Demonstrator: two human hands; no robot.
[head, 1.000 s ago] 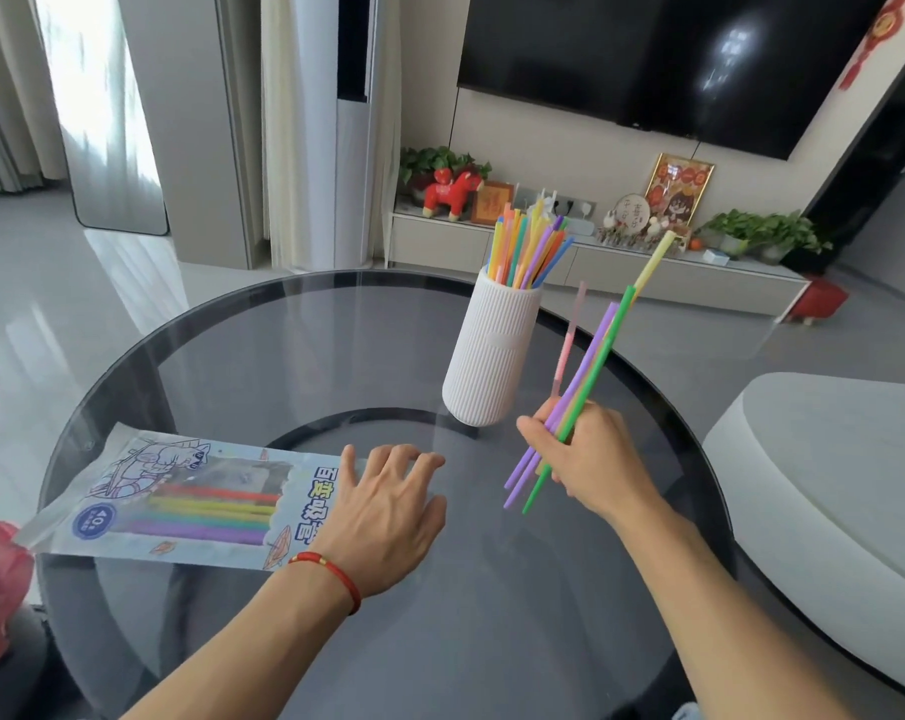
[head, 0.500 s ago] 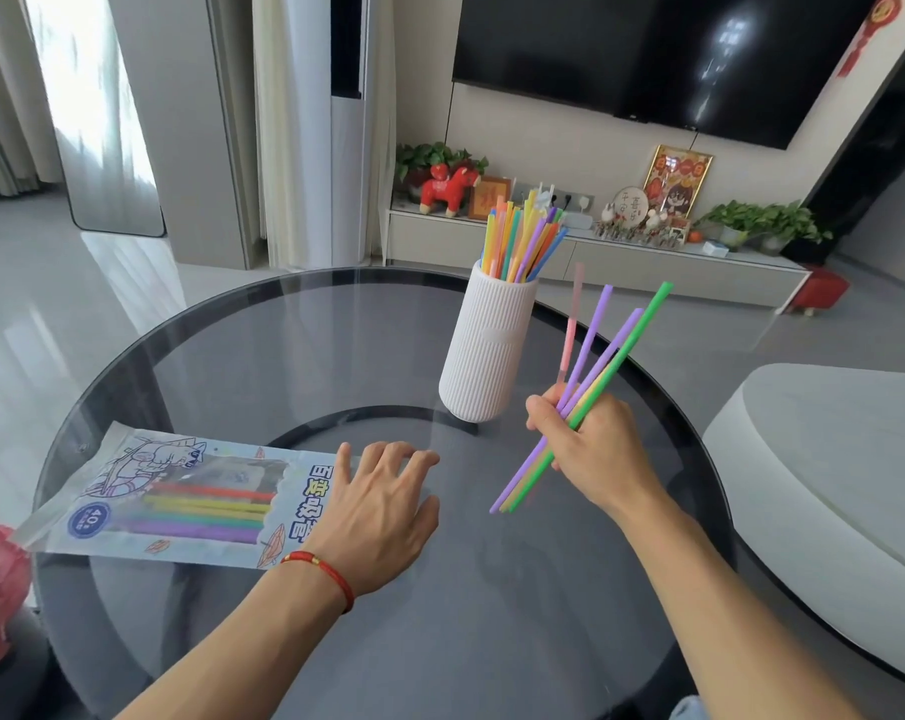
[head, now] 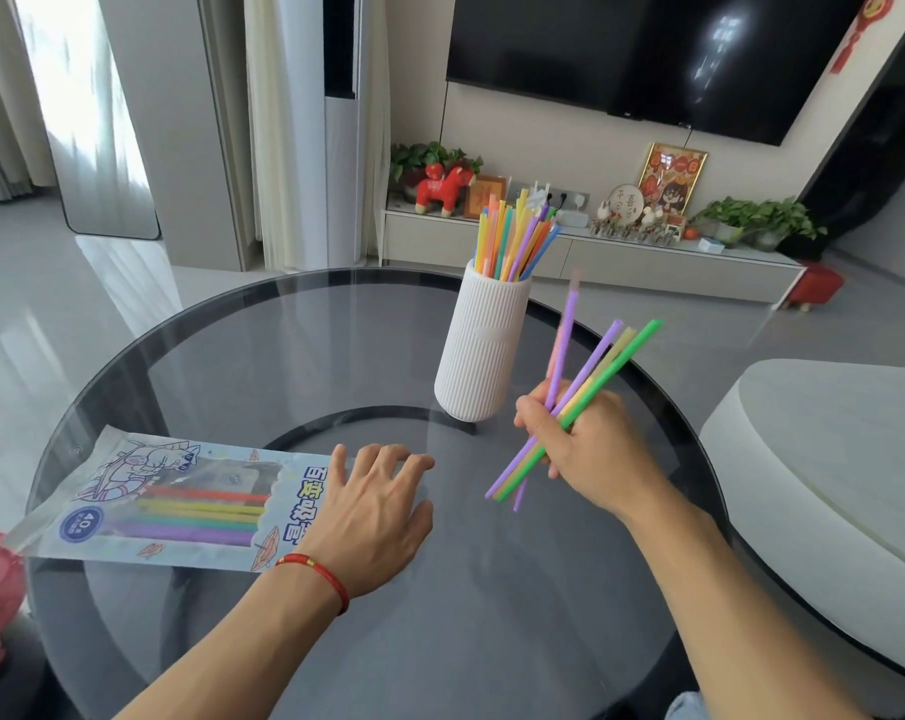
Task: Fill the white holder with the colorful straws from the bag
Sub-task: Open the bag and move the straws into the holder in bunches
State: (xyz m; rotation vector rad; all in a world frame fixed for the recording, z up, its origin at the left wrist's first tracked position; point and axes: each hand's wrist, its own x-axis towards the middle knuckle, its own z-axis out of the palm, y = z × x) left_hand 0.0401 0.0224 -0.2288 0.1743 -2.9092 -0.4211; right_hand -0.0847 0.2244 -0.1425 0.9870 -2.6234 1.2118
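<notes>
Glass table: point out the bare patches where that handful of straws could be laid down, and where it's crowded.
Free: the near glass table between both forearms, and the far-left stretch behind the straw bag, left of the white holder. Crowded: the middle, where the left hand rests by the bag and the right hand grips loose straws beside the holder.

My right hand [head: 590, 449] covers the middle of the straws I'm gripping [head: 603, 366], and the pink one's tip is a motion blur just right of the white holder [head: 479, 345]. The holder's wall hides the lower lengths of the straws standing inside. Left of the holder, my left hand [head: 372, 511] covers the straw bag's [head: 170, 501] near end.
</notes>
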